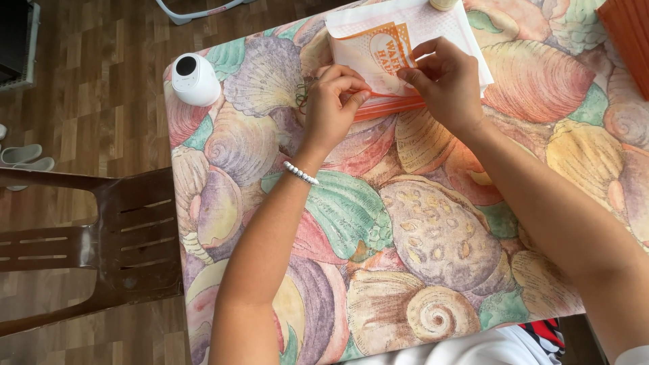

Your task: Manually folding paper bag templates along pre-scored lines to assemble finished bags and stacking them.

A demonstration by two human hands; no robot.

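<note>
Both hands are on the orange-and-white paper packet [389,51] at the far edge of the table [378,223], which wears a seashell-print cloth. Left hand [332,101] has fingers closed in a pinch on the packet's lower orange edge; right hand [443,81] pinches the same edge just beside it, thumb and forefinger curled in. Looks like the step is working that sealed edge — pulling or folding it, can't tell which. My read: the next move needs opposing pull from both pinches while the packet stays flat on the cloth. Around it: a white rounded device with a dark top [195,78] sits near the left corner, well apart from the hands; a brown slatted chair [128,236] is pushed against the left side; an orange thing [629,37] at the right edge — kind unclear. Nothing crowds the hands; a beaded bracelet [299,173] sits on the left wrist.
</note>
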